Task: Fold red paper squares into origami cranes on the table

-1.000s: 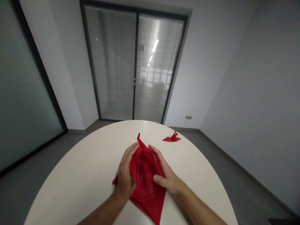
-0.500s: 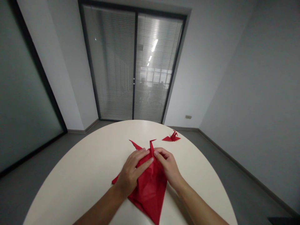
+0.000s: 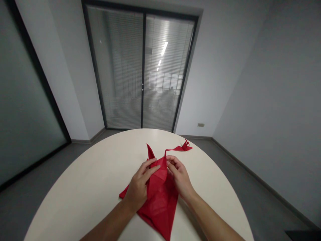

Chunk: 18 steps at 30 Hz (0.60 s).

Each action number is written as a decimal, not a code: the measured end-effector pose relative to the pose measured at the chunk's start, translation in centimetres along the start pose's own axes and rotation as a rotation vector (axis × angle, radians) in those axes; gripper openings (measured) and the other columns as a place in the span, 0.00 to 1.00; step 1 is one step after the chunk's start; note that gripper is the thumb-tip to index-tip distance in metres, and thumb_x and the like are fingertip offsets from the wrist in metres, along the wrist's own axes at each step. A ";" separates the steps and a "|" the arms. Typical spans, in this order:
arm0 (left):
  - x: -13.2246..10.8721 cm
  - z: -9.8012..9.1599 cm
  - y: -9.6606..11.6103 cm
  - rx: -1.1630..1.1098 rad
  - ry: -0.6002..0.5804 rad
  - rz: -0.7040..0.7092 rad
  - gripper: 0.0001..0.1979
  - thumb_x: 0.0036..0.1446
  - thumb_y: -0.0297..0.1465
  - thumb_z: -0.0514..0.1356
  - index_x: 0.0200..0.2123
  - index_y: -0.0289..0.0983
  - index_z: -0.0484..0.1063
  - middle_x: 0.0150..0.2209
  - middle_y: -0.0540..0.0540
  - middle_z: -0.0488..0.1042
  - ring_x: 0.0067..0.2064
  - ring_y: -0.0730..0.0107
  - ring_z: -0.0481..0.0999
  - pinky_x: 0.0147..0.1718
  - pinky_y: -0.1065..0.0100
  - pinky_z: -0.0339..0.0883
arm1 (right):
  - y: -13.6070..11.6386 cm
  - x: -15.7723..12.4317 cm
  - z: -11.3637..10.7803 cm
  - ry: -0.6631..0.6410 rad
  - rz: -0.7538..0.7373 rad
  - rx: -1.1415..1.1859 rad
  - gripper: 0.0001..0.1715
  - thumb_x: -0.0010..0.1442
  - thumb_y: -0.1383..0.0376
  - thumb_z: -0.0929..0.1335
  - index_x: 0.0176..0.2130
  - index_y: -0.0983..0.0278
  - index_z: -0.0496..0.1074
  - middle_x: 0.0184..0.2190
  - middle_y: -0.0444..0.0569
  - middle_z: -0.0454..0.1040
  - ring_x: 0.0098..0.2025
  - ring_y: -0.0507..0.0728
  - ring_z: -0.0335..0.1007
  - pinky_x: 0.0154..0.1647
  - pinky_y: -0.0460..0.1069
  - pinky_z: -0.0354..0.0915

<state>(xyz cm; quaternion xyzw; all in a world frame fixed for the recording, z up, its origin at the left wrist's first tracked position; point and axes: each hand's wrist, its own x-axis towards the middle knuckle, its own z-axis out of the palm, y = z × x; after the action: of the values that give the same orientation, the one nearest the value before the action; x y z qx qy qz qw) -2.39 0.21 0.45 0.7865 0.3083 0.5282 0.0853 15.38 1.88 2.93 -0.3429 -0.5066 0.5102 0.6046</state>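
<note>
A large red folded paper (image 3: pixel 158 201) lies on the round white table (image 3: pixel 82 190), its long point aimed toward me and two thin points standing up at its far end. My left hand (image 3: pixel 139 185) rests on its left side, fingertips pinching the paper near the top. On the right, my right hand (image 3: pixel 180 177) has its fingers curled on the upper right flap beside the raised thin point. A small finished red paper crane (image 3: pixel 185 146) sits further back on the table, to the right.
The table's curved far edge ends before a grey floor (image 3: pixel 225 157). Behind it is a glass door with blinds (image 3: pixel 142 70). A dark glass panel (image 3: pixel 22 100) stands at the left and a plain wall at the right.
The paper's far tip has been spread into two raised points. My fingers slid up from its sides to pinch near the top. The small crane has not moved.
</note>
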 end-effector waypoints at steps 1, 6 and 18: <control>0.0 0.0 0.0 0.005 0.000 0.011 0.23 0.63 0.23 0.57 0.59 0.44 0.67 0.61 0.40 0.66 0.60 0.61 0.69 0.59 0.60 0.67 | 0.0 -0.1 0.0 -0.036 0.008 0.020 0.16 0.56 0.56 0.74 0.42 0.60 0.73 0.37 0.46 0.75 0.38 0.54 0.71 0.41 0.48 0.67; 0.1 0.0 0.0 0.009 0.032 0.038 0.23 0.64 0.22 0.54 0.60 0.43 0.66 0.60 0.40 0.67 0.60 0.61 0.70 0.58 0.60 0.68 | 0.2 -0.2 0.4 -0.149 -0.006 0.088 0.26 0.46 0.64 0.79 0.43 0.59 0.71 0.38 0.45 0.76 0.40 0.54 0.73 0.45 0.47 0.69; 0.0 -0.2 0.2 -0.063 0.077 -0.066 0.18 0.63 0.31 0.58 0.56 0.44 0.68 0.60 0.40 0.66 0.60 0.58 0.69 0.58 0.56 0.66 | 0.4 -0.2 -0.6 -0.199 0.054 0.136 0.28 0.49 0.64 0.78 0.48 0.59 0.69 0.35 0.44 0.76 0.35 0.51 0.73 0.37 0.44 0.69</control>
<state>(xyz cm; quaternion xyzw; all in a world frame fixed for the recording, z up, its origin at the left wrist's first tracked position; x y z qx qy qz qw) -2.46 0.00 0.62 0.7519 0.3203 0.5645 0.1156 15.87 1.83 2.30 -0.2625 -0.5188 0.5909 0.5592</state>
